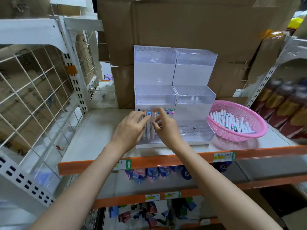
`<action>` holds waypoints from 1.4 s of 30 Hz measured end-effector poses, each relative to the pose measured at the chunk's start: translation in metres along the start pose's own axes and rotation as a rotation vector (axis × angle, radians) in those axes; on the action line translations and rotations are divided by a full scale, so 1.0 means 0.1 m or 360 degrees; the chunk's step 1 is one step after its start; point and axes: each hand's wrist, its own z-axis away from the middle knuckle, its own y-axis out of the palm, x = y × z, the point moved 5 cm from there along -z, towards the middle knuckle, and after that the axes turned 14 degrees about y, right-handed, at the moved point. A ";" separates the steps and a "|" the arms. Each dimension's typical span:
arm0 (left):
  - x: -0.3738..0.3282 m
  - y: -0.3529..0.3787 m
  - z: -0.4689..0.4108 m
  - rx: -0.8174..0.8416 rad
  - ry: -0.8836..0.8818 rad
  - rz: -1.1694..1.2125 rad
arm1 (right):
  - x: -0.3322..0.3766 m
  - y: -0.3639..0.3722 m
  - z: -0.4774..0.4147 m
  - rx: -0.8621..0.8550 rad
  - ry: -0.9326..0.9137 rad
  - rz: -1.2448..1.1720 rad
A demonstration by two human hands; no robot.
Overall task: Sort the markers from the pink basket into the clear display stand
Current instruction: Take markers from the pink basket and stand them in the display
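Observation:
Two clear stepped display stands (196, 77) sit side by side on the shelf. Several white markers with coloured caps (168, 112) stand upright in the lowest tier of the left stand. My left hand (131, 128) holds a few white markers (147, 126) against that tier. My right hand (163, 127) pinches one white marker (153, 117) upright beside them, over the holes. The pink basket (239, 135) lies to the right of the stands, with several white markers (230, 122) piled inside.
The shelf board (93, 135) has an orange front rail (149, 161). A white wire grid panel (33, 90) stands at the left. Cardboard boxes (182, 24) fill the back. Brown bottles (285, 105) stand at the right. Packaged goods hang below.

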 end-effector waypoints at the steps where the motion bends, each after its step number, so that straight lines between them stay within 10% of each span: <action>1: 0.00 0.00 0.00 0.0012 -0.0005 -0.0006 | -0.01 0.00 0.00 -0.0001 0.0004 0.0000; 30: -0.01 -0.01 -0.07 0.0170 -0.0148 0.0070 | 0.10 -0.18 0.00 -0.0027 -0.0052 0.0191; 42: -0.53 0.22 -1.01 0.0182 0.0055 0.0176 | -0.43 -1.14 0.03 -0.0431 -0.0077 0.0650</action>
